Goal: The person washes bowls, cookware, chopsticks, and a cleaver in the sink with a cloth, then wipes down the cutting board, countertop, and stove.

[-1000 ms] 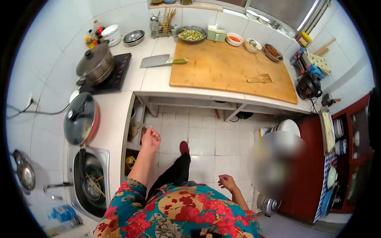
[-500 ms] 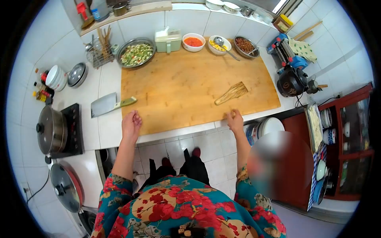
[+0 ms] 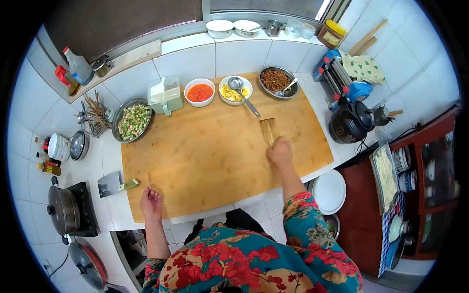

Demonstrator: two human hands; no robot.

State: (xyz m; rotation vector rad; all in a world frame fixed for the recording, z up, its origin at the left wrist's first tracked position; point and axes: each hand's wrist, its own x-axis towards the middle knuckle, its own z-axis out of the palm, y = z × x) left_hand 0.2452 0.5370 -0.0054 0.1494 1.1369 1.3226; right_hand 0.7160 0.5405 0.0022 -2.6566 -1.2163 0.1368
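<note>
My right hand [image 3: 280, 152] is closed around the handle end of a wooden spatula [image 3: 267, 131] at the right of the large wooden board [image 3: 210, 156]. The spatula's flat blade points away from me. Near the board's front left edge, my left hand [image 3: 152, 201] has its fingers curled in, and whether anything is inside is hidden. A cleaver [image 3: 111, 185] lies just beyond it, its green handle over the board's left edge. Along the back are a bowl of red food [image 3: 200, 93], a bowl of yellow food with a ladle [image 3: 231, 94] and a metal bowl of brown food [image 3: 275, 79].
A metal bowl of chopped greens [image 3: 133, 120] and a green box [image 3: 165, 96] stand at the back left. A lidded pot [image 3: 63, 207] sits on the stove at the left. A black pot [image 3: 348, 122] and a pasta machine [image 3: 337, 73] stand at the right.
My view has moved to the counter. My right hand has reached forward over the board and taken hold of the spatula. My left hand remains near the board's front left edge.
</note>
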